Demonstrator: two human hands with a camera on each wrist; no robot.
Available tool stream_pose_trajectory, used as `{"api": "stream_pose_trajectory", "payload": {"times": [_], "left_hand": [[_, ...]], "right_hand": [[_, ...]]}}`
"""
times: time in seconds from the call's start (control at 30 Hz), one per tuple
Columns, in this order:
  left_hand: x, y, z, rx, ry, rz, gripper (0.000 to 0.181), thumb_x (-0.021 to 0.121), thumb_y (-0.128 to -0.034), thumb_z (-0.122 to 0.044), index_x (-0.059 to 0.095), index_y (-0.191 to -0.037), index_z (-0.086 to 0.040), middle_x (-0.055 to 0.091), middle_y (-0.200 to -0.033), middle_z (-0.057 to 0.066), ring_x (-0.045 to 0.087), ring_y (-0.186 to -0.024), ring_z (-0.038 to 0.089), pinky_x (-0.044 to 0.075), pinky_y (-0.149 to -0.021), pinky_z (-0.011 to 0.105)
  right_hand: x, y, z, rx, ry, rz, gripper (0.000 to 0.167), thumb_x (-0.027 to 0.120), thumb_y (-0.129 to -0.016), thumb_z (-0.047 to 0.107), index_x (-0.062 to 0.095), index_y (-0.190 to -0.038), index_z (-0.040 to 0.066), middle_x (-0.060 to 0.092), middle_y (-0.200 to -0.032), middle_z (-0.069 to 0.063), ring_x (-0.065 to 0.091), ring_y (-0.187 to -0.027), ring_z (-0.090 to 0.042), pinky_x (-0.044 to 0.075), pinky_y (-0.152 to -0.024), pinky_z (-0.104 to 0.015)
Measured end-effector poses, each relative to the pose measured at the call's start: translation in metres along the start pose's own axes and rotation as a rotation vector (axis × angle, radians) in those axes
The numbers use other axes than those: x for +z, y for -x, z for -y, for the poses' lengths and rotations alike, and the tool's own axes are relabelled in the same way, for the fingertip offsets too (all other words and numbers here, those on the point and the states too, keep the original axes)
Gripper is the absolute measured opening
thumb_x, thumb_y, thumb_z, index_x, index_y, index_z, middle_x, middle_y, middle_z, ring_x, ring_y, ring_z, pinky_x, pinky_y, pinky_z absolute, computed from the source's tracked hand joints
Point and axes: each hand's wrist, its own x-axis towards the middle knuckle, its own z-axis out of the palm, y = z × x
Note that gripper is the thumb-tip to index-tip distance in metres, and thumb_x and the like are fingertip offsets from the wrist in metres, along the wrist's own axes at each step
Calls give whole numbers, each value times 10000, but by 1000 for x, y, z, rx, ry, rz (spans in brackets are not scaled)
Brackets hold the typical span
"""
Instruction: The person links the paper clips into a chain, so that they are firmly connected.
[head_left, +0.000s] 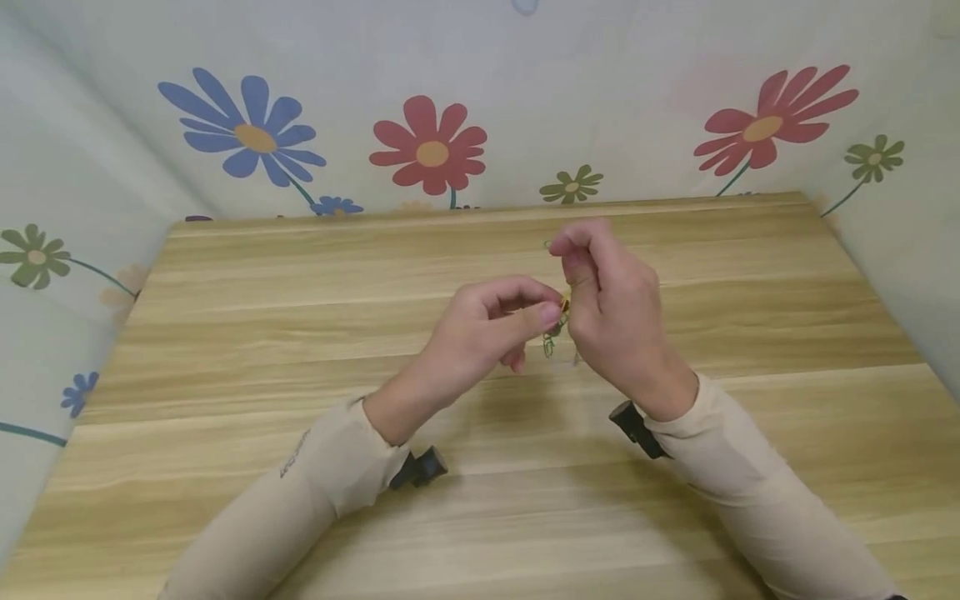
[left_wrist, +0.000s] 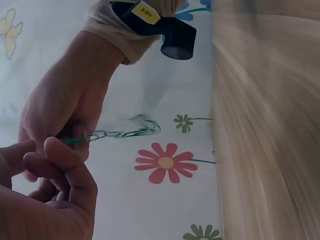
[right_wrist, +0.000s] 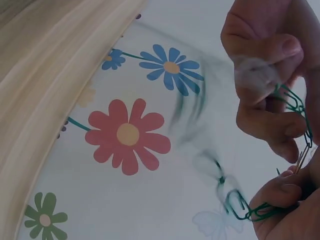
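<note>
Between both hands is a chain of green wire paper clips (left_wrist: 120, 134), its lower links hanging and blurred by motion. My left hand (head_left: 483, 321) pinches part of it between thumb and index finger. A small yellow paper clip (head_left: 566, 305) shows between the two hands, partly covered by fingers. My right hand (head_left: 618, 308) is raised close against the left, fingers curled, with green links coming out beneath it in the right wrist view. Several green clips (right_wrist: 295, 105) lie against the left hand's fingers there. The exact join between clips is hidden.
Below the hands is a wood-grain table (head_left: 225, 333). A pale wall covering (head_left: 637, 83) with printed flowers stands behind and beside it. Dark wrist cameras (head_left: 420, 468) are strapped near both beige sleeves (head_left: 315, 483).
</note>
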Motion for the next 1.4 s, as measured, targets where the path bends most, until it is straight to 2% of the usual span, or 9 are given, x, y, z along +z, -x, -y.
{"api": "stream_pose_trajectory", "payload": {"times": [0.17, 0.3, 0.43, 0.57, 0.7, 0.93, 1.1, 1.2, 1.4], "left_hand": [[3, 0, 1, 40, -13, -68, 136, 648, -976, -112, 680, -1031, 9, 612, -854, 103, 471, -531, 207, 488, -535, 298], [-5, 0, -9, 110, -131, -150, 81, 643, -973, -87, 661, -991, -10, 587, -810, 70, 475, -524, 199, 489, -513, 311], [-15, 6, -21, 243, -560, -234, 20, 652, -935, -62, 671, -933, -58, 585, -775, 29, 490, -604, 169, 441, -551, 297], [-14, 13, -24, 429, -1014, -294, 44, 633, -887, 5, 623, -879, -36, 562, -809, 54, 500, -649, 177, 432, -541, 285], [-6, 17, -19, 566, -1141, -321, 83, 649, -847, 48, 592, -869, -8, 539, -794, 84, 481, -601, 196, 400, -446, 275], [-5, 15, -19, 670, -1155, -357, 98, 664, -835, 56, 601, -857, -16, 543, -772, 68, 466, -586, 169, 379, -432, 258], [-13, 17, -23, 664, -969, -308, 73, 639, -857, 30, 639, -857, -42, 603, -795, 26, 525, -646, 112, 481, -550, 252], [-19, 19, -25, 518, -755, -244, 50, 632, -890, -13, 662, -897, -52, 630, -829, -3, 569, -725, 90, 529, -688, 260], [-37, 8, -22, 167, -396, -217, 60, 567, -965, -54, 589, -993, -5, 583, -806, 96, 595, -759, 225, 524, -733, 309]], "right_hand": [[2, 0, 0, 31, -64, -92, 83, 500, -1012, -83, 581, -996, -76, 499, -730, -104, 392, -553, -142, 308, -518, -228], [-6, -6, 0, 81, -290, -68, 106, 461, -1013, -95, 554, -1062, -111, 512, -728, -98, 388, -554, -125, 303, -502, -234], [-18, -10, 4, 146, -488, 82, 151, 464, -990, -126, 489, -1139, -136, 549, -697, -133, 379, -494, -118, 271, -439, -233], [-22, -4, 11, 163, -401, 211, 150, 539, -958, -130, 476, -1088, -88, 599, -716, -76, 428, -509, -137, 308, -441, -239], [-16, 2, 17, 153, -238, 278, 176, 581, -941, -107, 465, -1032, -11, 586, -725, 19, 436, -531, -122, 336, -474, -221], [-17, -2, 18, 242, -179, 261, 179, 568, -903, -86, 463, -973, 40, 504, -637, 19, 405, -524, -140, 304, -486, -228], [-31, -7, 8, 352, -381, 350, 145, 560, -924, -66, 467, -963, 38, 427, -606, -41, 344, -504, -165, 277, -474, -261], [-40, -7, 3, 389, -530, 441, 113, 571, -973, -19, 481, -1028, 21, 365, -594, -64, 282, -484, -178, 254, -452, -296], [-44, -12, -20, 404, -614, 591, 217, 597, -986, 12, 511, -1184, 28, 428, -632, -111, 335, -451, -197, 346, -430, -303]]}}
